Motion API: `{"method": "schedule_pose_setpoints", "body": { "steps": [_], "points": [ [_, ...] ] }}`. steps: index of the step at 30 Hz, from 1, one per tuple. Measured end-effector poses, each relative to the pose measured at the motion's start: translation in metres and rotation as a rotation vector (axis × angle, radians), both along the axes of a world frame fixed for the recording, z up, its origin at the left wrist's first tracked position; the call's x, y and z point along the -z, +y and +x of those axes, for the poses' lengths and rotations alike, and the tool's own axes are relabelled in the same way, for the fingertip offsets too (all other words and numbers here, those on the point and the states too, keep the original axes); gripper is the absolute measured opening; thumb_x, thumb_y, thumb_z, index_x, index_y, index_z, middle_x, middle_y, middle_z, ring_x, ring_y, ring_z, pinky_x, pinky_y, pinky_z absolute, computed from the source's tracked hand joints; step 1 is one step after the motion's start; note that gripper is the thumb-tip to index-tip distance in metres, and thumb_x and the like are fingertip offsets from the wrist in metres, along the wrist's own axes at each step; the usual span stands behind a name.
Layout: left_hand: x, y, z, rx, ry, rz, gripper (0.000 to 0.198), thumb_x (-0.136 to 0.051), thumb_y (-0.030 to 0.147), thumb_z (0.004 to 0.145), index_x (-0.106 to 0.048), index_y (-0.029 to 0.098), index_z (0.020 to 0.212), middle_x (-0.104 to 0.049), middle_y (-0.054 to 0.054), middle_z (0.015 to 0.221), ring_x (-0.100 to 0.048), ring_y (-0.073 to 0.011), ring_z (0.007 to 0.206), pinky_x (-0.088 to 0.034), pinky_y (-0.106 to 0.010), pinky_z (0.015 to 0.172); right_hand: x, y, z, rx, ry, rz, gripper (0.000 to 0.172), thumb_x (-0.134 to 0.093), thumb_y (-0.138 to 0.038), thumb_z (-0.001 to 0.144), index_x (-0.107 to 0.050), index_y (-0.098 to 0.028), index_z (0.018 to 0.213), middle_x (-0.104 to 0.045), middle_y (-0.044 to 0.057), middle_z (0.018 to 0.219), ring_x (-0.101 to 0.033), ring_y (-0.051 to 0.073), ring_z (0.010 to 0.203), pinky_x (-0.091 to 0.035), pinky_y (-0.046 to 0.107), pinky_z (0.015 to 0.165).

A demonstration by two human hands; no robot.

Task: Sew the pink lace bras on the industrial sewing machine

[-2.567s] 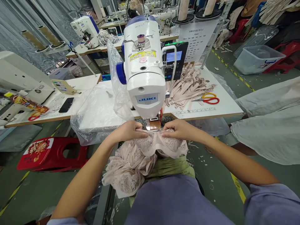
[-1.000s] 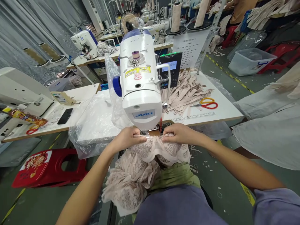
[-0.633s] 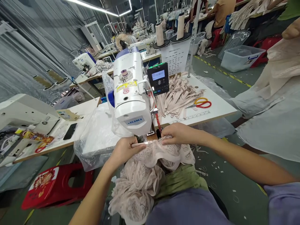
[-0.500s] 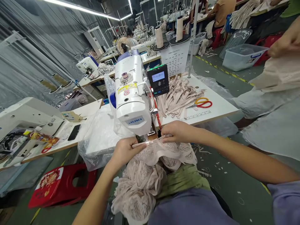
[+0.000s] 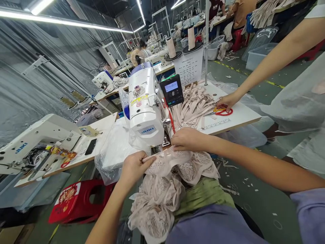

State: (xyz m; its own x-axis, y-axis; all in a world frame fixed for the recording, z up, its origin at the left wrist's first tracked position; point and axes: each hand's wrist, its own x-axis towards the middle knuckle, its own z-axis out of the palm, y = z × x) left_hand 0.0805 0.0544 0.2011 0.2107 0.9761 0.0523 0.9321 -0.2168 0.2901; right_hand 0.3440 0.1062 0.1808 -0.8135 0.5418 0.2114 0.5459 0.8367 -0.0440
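Note:
My left hand (image 5: 134, 166) is closed on one end of the upper edge of a beige lace garment piece (image 5: 157, 200). My right hand (image 5: 186, 139) pinches the same edge farther right, close to the needle area of the white sewing machine (image 5: 143, 115). Between both hands the edge is stretched out under the machine head. The rest of the lace hangs in a bunched heap over my lap. A co-worker's hand (image 5: 228, 101) reaches in from the right and touches the yellow and red scissors (image 5: 223, 112) on the table.
Beige fabric strips (image 5: 194, 105) lie piled behind the control panel (image 5: 172, 90). A ruler (image 5: 217, 124) runs along the table's front edge. To the left stand another sewing machine (image 5: 38, 142), a phone (image 5: 90, 146) and a red stool (image 5: 81, 201). Thread cones (image 5: 171, 47) rise behind.
The co-worker's hand, which held beige cloth at the right, has reached across to the scissors. My hands keep hold of the lace edge, now slightly lower from the machine. The view has shifted.

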Motion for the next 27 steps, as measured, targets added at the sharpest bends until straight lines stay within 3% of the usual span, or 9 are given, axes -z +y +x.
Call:
{"method": "schedule_pose_setpoints", "body": {
  "steps": [5,16,19,22,27],
  "points": [
    [0.001,0.001,0.0,-0.01,-0.005,0.011,0.044,-0.048,0.059,0.076,-0.037,0.023,0.054,-0.036,0.004,0.048,-0.037,-0.0134,0.05,-0.022,-0.027,0.054,-0.007,-0.001,-0.001,0.009,-0.036,-0.033,0.018,-0.065,-0.031,0.094,-0.069,-0.014,0.09,-0.073,0.008,0.086,-0.062,0.02,0.077,-0.025,0.03,0.06],
    [0.011,0.008,-0.008,0.015,-0.027,0.003,0.046,-0.052,0.059,0.079,-0.041,0.021,0.056,-0.038,0.005,0.051,-0.037,-0.0121,0.053,-0.024,-0.025,0.054,-0.001,0.003,0.005,0.047,0.004,-0.165,0.022,-0.062,-0.037,0.093,-0.067,-0.017,0.086,-0.071,0.007,0.085,-0.057,0.018,0.072,-0.024,0.027,0.057],
    [0.013,0.01,-0.013,0.027,-0.045,-0.005,0.047,-0.054,0.058,0.081,-0.039,0.021,0.056,-0.035,0.006,0.051,-0.034,-0.0111,0.053,-0.023,-0.025,0.053,0.0,0.006,0.013,0.056,0.024,-0.307,0.023,-0.065,-0.037,0.089,-0.063,-0.017,0.078,-0.066,0.004,0.077,-0.052,0.016,0.067,-0.024,0.027,0.057],
    [0.016,0.013,-0.021,0.038,-0.083,-0.058,0.048,-0.057,0.058,0.081,-0.04,0.02,0.057,-0.032,0.006,0.053,-0.031,-0.0105,0.054,-0.022,-0.024,0.052,0.009,0.017,0.027,-0.006,0.066,-0.546,0.028,-0.064,-0.037,0.087,-0.055,-0.017,0.069,-0.056,-0.001,0.068,-0.044,0.012,0.061,-0.025,0.026,0.057],
    [0.021,0.022,-0.037,0.025,-0.134,-0.151,0.05,-0.058,0.062,0.079,-0.036,0.021,0.059,-0.027,0.007,0.056,-0.029,-0.0105,0.056,-0.022,-0.024,0.053,0.031,0.038,0.044,-0.033,0.202,-0.814,0.04,-0.059,-0.054,0.088,-0.056,-0.017,0.072,-0.044,-0.004,0.064,-0.04,0.01,0.06,-0.029,0.024,0.057]
  ]
}}
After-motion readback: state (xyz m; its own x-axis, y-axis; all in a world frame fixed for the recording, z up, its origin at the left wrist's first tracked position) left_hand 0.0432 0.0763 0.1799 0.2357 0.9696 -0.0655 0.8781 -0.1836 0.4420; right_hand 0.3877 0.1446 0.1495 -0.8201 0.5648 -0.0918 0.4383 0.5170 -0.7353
